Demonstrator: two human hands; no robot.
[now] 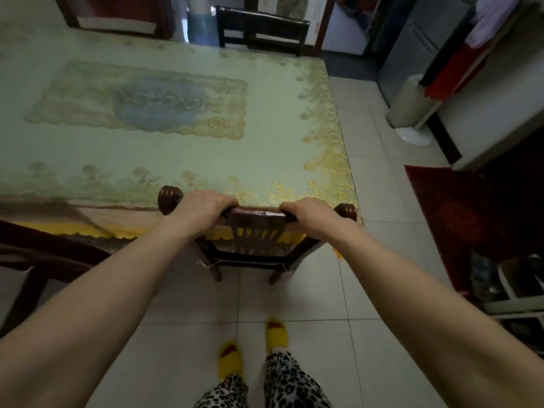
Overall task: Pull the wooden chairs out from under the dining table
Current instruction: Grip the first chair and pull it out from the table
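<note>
Under your feet you have a floor point(294, 298) of pale square tiles with thin grey joints. To your right a dark red rug point(441, 213) lies on those tiles, and just past its near end a low white rack point(512, 304) holds shoes. Farther along that side a white pedestal fan point(409, 104) stands near a grey cabinet point(418, 48). Ahead of you, a dark-framed doorway point(323, 28) opens onto a brighter space. The light is dim and soft.
</note>
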